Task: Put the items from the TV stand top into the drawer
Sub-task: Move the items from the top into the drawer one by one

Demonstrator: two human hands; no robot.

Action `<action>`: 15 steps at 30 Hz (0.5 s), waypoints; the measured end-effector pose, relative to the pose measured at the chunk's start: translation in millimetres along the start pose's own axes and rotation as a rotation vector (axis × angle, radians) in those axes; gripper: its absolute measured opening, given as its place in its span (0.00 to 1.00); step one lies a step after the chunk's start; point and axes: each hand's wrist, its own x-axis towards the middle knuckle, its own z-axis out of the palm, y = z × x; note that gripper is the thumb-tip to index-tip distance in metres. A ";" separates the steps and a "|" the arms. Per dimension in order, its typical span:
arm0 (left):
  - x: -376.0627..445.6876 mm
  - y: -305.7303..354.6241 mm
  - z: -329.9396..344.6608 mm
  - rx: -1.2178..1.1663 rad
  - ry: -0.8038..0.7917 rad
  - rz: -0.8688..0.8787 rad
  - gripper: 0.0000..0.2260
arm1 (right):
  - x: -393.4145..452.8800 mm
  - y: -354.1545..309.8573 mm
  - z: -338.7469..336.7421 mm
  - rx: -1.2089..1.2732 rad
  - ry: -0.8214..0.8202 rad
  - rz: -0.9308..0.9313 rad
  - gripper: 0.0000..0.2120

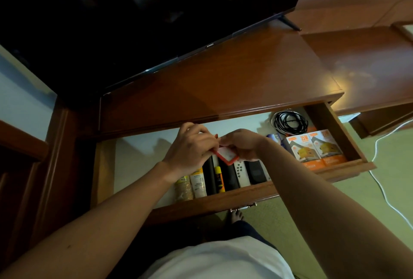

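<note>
Both hands over open drawer (223, 199). Left hand (190, 149) and right hand (242, 144) each pinched red card (223, 154), held above remotes (241, 172). Risk: card slipping on release, wedging between upright items. Stand top (223, 82) looked bare.

wooden TV stand (223, 91) only has the TV (134, 10) sitting on top, its open drawer (223, 198) packed with remotes (240, 172), boxes (312, 147), cables (290, 122)
</note>
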 end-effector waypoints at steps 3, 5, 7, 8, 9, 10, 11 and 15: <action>-2.7 -2.4 5.9 0.037 -0.023 0.011 0.06 | 8.4 3.6 -3.7 0.096 0.045 -0.071 0.16; -2.3 -5.3 10.0 0.061 -0.056 0.015 0.06 | 13.2 4.9 -4.6 0.106 0.107 -0.116 0.15; 0.4 -9.1 13.6 0.073 -0.114 0.016 0.08 | 18.8 6.0 -5.9 0.070 0.199 -0.143 0.14; 1.9 -11.1 15.1 0.072 -0.148 0.014 0.09 | 21.8 6.5 -7.3 0.008 0.258 -0.156 0.12; 3.5 -13.8 16.7 0.068 -0.178 0.010 0.10 | 25.3 6.6 -10.0 -0.075 0.318 -0.170 0.10; 4.9 -17.6 18.1 0.067 -0.202 0.002 0.11 | 29.8 7.1 -13.8 -0.159 0.375 -0.189 0.08; 6.2 -21.8 19.4 0.069 -0.219 -0.013 0.12 | 34.9 7.6 -18.3 -0.236 0.428 -0.213 0.05; 21.4 -41.3 21.9 0.086 -0.231 -0.158 0.14 | 52.0 5.2 -37.4 -0.491 0.583 -0.283 0.08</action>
